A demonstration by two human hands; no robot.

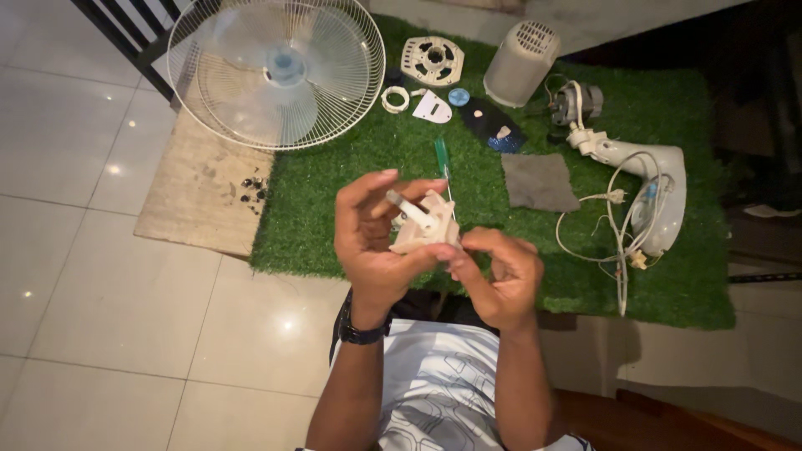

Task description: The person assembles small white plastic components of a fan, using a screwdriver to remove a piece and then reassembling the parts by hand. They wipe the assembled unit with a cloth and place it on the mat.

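The left hand (pixel 376 242) holds a small cream plastic gear housing (pixel 424 225) with a short white shaft sticking out of it toward the upper left. Its fingers (pixel 368 185) curl around the part, thumb and forefinger pinching it from above and the side. The right hand (pixel 501 276) meets the housing at its lower right corner, its fingers (pixel 478 242) pressed together in a pinch against that edge. Both hands hover above the near edge of a green artificial grass mat (pixel 351 175) spread on the tiled floor (pixel 100 276). A dark wristwatch (pixel 361 332) sits on the left wrist.

On the mat just behind the hands lies a green-handled screwdriver (pixel 442 159), partly hidden by the housing. Farther back, a round wire fan guard with blades (pixel 276 71) leans over the mat's far left corner. Beside it lie a round slotted cream cover (pixel 432 60), a white ring (pixel 395 99) and a few small flat pieces. A grey vented motor cover (pixel 521 63) stands upright at the back, with the bare motor (pixel 578 103) next to it. On the right lies the cream fan neck (pixel 652 188) with loose white wires (pixel 618 242) trailing from it. A grey cloth (pixel 539 181) lies between the neck and the hands. Small dark screws (pixel 251 190) sit on a beige doormat (pixel 196 188) to the left.
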